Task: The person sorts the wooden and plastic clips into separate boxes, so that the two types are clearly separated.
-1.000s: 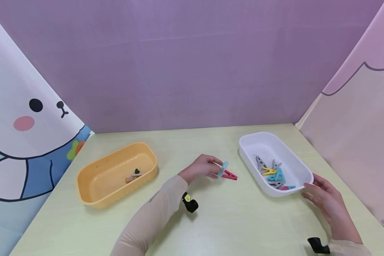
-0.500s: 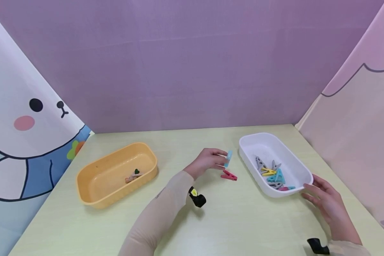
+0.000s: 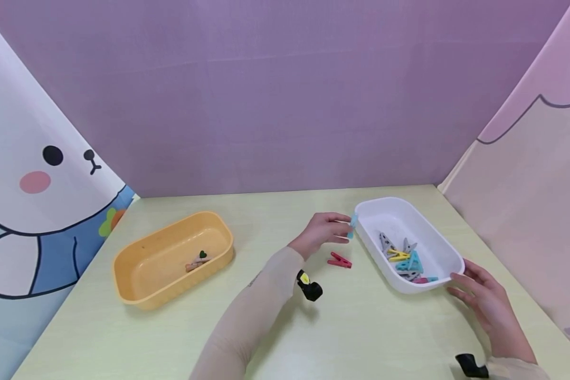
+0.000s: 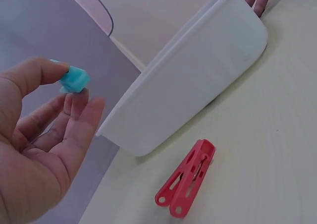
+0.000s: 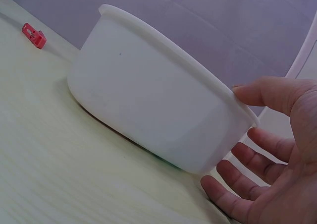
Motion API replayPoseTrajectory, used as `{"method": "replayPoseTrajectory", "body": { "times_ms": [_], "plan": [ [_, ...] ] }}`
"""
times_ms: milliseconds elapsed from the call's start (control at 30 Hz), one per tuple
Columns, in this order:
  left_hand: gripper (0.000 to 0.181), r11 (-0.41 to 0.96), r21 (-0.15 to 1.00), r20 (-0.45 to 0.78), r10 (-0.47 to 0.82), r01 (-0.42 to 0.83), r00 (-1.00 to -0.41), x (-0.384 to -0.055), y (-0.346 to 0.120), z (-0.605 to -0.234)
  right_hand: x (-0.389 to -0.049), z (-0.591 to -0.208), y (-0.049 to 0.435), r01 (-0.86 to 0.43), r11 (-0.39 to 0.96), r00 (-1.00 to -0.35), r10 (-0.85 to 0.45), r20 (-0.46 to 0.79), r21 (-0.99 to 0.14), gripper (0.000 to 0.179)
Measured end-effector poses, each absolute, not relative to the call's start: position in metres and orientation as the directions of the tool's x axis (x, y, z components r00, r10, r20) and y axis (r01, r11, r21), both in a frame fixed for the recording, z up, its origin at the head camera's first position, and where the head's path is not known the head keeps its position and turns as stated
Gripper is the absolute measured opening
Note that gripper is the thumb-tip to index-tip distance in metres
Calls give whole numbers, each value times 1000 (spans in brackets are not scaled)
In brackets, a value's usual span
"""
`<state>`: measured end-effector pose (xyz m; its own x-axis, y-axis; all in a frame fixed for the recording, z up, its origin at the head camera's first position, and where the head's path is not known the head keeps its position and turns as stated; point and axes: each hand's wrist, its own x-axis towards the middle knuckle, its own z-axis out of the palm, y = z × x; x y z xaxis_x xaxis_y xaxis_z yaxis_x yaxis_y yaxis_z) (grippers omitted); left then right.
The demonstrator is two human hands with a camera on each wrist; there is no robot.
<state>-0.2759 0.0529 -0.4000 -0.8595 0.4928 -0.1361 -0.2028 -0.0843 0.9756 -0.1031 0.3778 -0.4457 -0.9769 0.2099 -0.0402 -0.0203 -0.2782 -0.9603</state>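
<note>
My left hand [image 3: 324, 232] pinches a light blue clothespin [image 4: 75, 79] between thumb and fingertips, in the air at the left rim of the white basin [image 3: 377, 264]. A red clothespin [image 3: 339, 260] lies on the table below and to the right of that hand. With thumb at the rim and fingers against the outer wall, my right hand [image 3: 486, 301] holds the basin's near right corner. Inside the basin lie several clothespins: grey ones, a yellow clothespin [image 3: 399, 255], teal ones [image 3: 410, 262] and a pink piece [image 3: 420, 281].
On the left of the table [image 3: 342, 327] stands a yellow basin [image 3: 147, 264]. Small wooden-looking clips [image 3: 197, 264], one with a dark green heart, lie in it. A purple backdrop [image 3: 285, 105] rises behind the table, with printed cloth at both sides.
My left hand has lifted the light blue clothespin away from the red one and carried it right and back to the white basin's rim. My right hand has stayed at the basin's corner.
</note>
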Motion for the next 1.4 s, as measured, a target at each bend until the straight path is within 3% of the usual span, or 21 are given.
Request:
{"method": "replayPoseTrajectory", "body": {
  "times_ms": [767, 1400],
  "plan": [
    [25, -96, 974, -146, 429, -206, -892, -289, 100, -397, -102, -449, 380, -21, -284, -978, 205, -39, -959, 38],
    [21, 96, 986, -156, 305, -133, -939, -289, 136, -390, -105, -447, 380, -12, -264, -977, 208, -45, -964, 37]
  ]
}}
